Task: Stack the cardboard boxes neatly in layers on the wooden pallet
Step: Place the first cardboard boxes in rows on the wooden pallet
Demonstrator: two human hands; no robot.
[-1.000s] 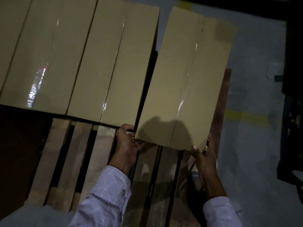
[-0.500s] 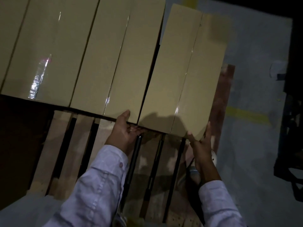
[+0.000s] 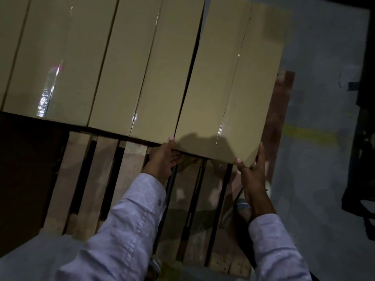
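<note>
Two hands at the box (image 3: pixel 227 88) near end: left hand (image 3: pixel 164 159) pinches the corner, right hand (image 3: pixel 253 175) presses flat on its side; box runs lengthwise away from you.

Pale lilac long sleeves (image 3: pixel 125 230) with a faint check, one buttoned cuff (image 3: pixel 159 202), perhaps a grey-strapped sandal (image 3: pixel 241 207)

The cardboard boxes (image 3: pixel 60 57) run off the top and left edges and hide the far pallet (image 3: pixel 81 179), fingertips of the left hand (image 3: pixel 162 161) are hidden beneath the rightmost box (image 3: pixel 233 88), and the dark shape (image 3: pixel 365 118) at right is too dim to identify
</note>
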